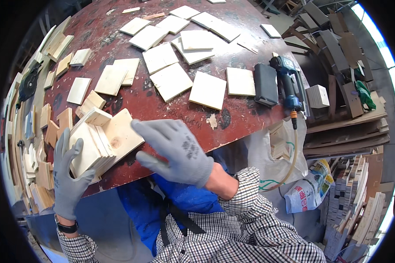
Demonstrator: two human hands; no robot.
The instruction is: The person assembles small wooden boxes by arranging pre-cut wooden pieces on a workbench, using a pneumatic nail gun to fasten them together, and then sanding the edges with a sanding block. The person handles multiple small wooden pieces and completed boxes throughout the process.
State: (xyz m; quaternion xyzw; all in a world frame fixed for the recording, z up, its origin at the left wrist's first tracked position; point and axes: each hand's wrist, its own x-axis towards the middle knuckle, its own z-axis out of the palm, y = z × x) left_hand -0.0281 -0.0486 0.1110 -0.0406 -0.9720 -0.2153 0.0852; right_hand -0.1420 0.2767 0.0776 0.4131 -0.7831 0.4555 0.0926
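Observation:
Both my hands wear grey work gloves. At the near left edge of the table, a stack of thin pale wooden boards [90, 149] rests beside and partly over a wider board [123, 133] with a knot. A small wooden block [97, 117] lies against the stack's far side. My left hand [70, 173] is upright at the stack's left side, thumb and fingers spread; whether it touches the wood I cannot tell. To the right of the wider board hovers my right hand [180, 153], its fingers stretched out and its thumb apart, with nothing in it.
Square wooden pieces [208, 90] lie scattered over the red table [162, 127]. At its right edge are a black case [266, 84] and a blue air nailer [287, 83] with a hose [289, 164]. More offcuts [43, 175] crowd the left. Stacked timber [351, 193] stands right.

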